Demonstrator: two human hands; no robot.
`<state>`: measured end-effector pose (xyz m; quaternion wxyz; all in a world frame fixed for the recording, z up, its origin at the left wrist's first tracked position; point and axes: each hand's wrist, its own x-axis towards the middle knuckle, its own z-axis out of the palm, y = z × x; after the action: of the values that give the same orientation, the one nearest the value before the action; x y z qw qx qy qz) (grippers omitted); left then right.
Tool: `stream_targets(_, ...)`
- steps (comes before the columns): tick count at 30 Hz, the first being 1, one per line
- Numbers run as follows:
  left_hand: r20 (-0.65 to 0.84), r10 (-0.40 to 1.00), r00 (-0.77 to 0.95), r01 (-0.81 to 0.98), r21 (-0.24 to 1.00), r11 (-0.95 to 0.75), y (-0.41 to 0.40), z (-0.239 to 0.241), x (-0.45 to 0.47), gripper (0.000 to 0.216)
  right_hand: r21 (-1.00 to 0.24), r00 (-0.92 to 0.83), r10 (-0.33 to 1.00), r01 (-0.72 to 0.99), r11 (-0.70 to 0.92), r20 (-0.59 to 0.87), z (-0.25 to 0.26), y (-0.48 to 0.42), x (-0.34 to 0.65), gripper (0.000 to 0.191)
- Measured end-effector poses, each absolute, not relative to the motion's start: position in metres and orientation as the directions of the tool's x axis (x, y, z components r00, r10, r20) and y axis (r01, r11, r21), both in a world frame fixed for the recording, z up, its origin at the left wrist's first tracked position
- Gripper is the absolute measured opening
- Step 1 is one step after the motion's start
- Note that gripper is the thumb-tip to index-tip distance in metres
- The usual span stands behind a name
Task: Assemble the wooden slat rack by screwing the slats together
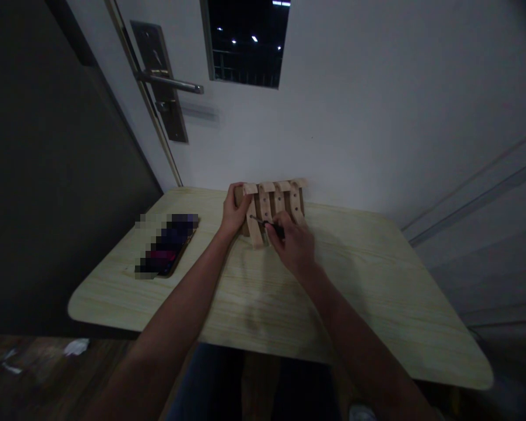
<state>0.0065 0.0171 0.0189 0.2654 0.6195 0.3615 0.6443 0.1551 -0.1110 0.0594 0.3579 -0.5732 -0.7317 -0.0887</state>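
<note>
Near the back of the table, a brown board (240, 196) carries several pale, wood-coloured strips (265, 202) side by side, each with dark holes or dots. My left hand (235, 209) grips the board's left end, with the thumb over the front of the leftmost strip (256, 235). In my right hand (294, 241) is a screwdriver (277, 228) with a black handle and a thin metal shaft. Its tip points left and meets a dark hole in the leftmost strip. Whether a screw sits in that hole is too small to tell.
A phone (175, 248), partly pixelated, lies on the left of the pale wood-grain table (254, 316). Behind the table stands a white door (355, 117) with a metal lever handle (175, 83) and a dark window (248, 41). White scraps (76, 347) litter the floor.
</note>
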Motion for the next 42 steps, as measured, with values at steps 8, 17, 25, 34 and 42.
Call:
stream_targets(8,0.603,0.791,-0.101,0.11,0.797,-0.594,0.017,0.017,0.006,0.046,-0.5,-0.121,0.805,0.728,0.47,0.581,0.059,-0.114,0.148,0.015)
stream_targets(17,0.628,0.773,-0.09,0.125,0.777,-0.617,0.014,0.019,0.006,0.045,-0.428,-0.118,0.797,0.792,0.435,0.592,0.063,-0.111,0.156,0.013)
stream_targets(25,0.627,0.775,-0.077,0.114,0.778,-0.618,0.009,0.022,0.006,0.042,-0.247,-0.162,0.733,0.875,0.416,0.661,0.062,-0.11,0.157,0.024)
stream_targets(34,0.628,0.774,-0.077,0.116,0.777,-0.619,0.01,0.022,0.006,0.039,-0.284,-0.195,0.79,0.861,0.422,0.582,0.066,-0.118,0.148,0.021)
stream_targets(42,0.631,0.773,-0.068,0.126,0.774,-0.621,0.013,0.019,0.005,0.04,-0.241,-0.099,0.781,0.921,0.307,0.617,0.066,-0.112,0.158,0.016)
